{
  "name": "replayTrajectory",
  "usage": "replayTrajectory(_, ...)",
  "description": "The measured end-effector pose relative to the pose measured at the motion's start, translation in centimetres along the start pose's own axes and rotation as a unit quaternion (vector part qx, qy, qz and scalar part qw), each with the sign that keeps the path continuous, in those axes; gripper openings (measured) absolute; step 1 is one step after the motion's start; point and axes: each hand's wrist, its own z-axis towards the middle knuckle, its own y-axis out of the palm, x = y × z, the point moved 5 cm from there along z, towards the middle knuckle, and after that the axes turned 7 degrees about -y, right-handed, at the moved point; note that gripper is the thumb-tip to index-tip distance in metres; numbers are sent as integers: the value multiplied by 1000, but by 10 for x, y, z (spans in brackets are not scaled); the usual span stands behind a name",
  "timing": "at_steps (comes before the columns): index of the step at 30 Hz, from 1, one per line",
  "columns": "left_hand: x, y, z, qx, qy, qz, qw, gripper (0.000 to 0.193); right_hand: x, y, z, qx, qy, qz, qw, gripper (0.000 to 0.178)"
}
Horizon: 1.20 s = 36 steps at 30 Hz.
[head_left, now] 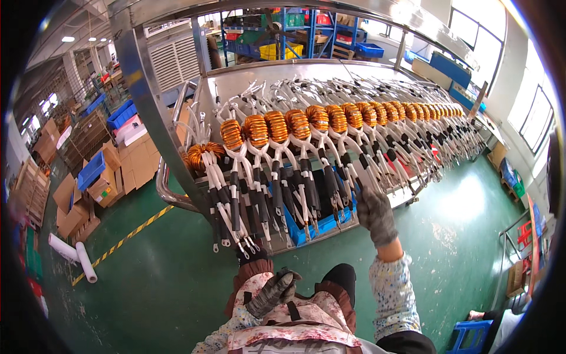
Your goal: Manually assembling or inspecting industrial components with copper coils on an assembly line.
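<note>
A long row of copper-wound toroidal coils (298, 124) lies on a metal cart, with white and black-sleeved leads hanging over its near edge. My right hand (376, 217), in a grey glove, reaches up to these hanging leads (306, 187) right of the middle. Its fingers look closed around a lead, though the hand's back partly hides the grip. My left hand (272, 293), also gloved, rests low in front of my flowered apron (318, 321), away from the coils. Its fingers are curled in, and whatever lies inside them is hidden. One coil (204, 154) sits apart at the left end, beside the cart's post.
Below the leads sits a blue bin (303, 233) on the cart's lower level. A metal post (156, 100) and bent handle (171, 192) bound the left side. Cardboard boxes (94, 189) and white rolls (86, 262) lie on the green floor. Blue shelving (295, 35) stands behind.
</note>
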Motion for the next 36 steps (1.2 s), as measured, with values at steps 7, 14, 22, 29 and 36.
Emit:
replayTrajectory(7, 8, 17, 2, 33, 2, 82, 996, 34, 22, -5, 11, -90, 153, 166, 970, 37)
replayTrajectory(14, 24, 30, 6, 56, 2, 101, 993, 39, 30, -5, 2, -102, 169, 267, 943, 34)
replayTrajectory(22, 48, 57, 19, 6, -3, 19, 1000, 47, 33, 57, -125, -232, -231, -323, 888, 22)
replayTrajectory(29, 37, 53, 28, -23, 32, 73, 997, 44, 26, 27, -105, -118, -64, 158, 978, 11)
replayTrajectory(36, 22, 41, 6, 34, -11, 95, 995, 47, 65, -18, -37, -7, -34, 76, 996, 16)
